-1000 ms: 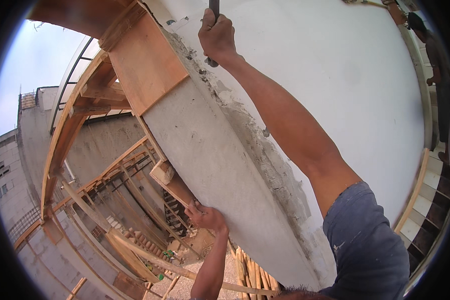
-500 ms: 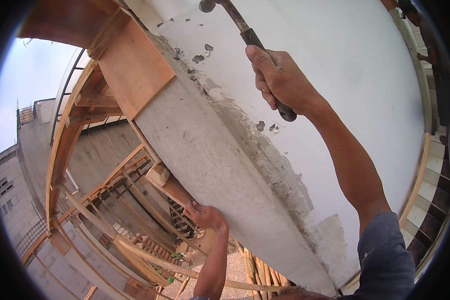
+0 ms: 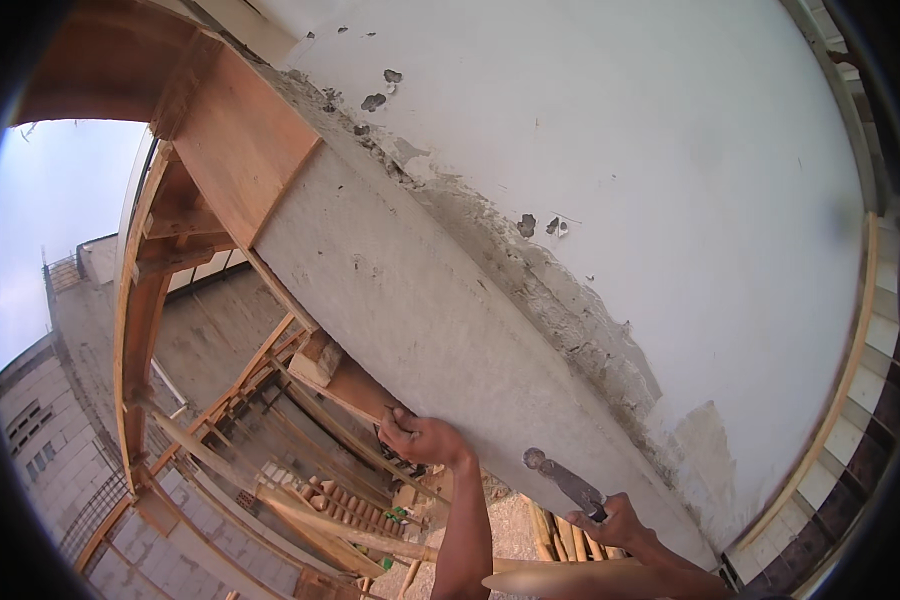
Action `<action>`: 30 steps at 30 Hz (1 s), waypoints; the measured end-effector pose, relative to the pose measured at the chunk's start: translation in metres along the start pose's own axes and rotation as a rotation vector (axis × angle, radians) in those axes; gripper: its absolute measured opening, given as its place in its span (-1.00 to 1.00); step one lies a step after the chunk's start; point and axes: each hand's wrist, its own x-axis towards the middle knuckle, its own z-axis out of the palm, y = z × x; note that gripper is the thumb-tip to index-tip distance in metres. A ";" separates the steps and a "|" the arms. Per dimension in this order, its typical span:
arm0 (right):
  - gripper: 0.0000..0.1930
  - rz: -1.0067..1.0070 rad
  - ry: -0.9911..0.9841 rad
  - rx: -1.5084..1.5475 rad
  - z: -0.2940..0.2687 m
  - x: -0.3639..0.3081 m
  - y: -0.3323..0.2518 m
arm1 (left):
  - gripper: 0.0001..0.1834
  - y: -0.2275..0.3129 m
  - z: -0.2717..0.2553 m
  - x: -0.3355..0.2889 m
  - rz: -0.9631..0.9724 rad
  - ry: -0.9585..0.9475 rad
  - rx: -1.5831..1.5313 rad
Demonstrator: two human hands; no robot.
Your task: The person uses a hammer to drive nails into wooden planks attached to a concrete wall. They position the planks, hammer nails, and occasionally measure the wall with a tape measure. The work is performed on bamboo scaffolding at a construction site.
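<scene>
My left hand [image 3: 422, 440] is closed at the end of a brown wooden board [image 3: 358, 385], its fingers curled over the board beside the lower edge of a grey concrete beam [image 3: 400, 290]. A small wood block [image 3: 316, 358] sits against that board, farther up along the beam. In my right hand [image 3: 615, 524] is a hammer [image 3: 570, 484] with a dark grip. Its metal head is in front of the beam's near end, to the right of my left hand. Most of the handle is hidden by my fingers.
An orange-brown plywood panel [image 3: 245, 135] covers the beam's far end. Beside the beam stands a white wall [image 3: 650, 150] with chipped spots. Timber framing [image 3: 140, 330] and long poles are at the left. Stacked bamboo poles [image 3: 560, 530] lie below on gravel.
My right hand has swung down with the hammer, from high against the white wall to low by the beam's near end. My left hand stays at the board. The view has shifted slightly.
</scene>
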 end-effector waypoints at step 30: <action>-0.68 -0.133 0.268 -0.166 0.027 0.003 -0.032 | -0.71 -0.029 -0.178 0.035 -0.284 -0.498 -0.634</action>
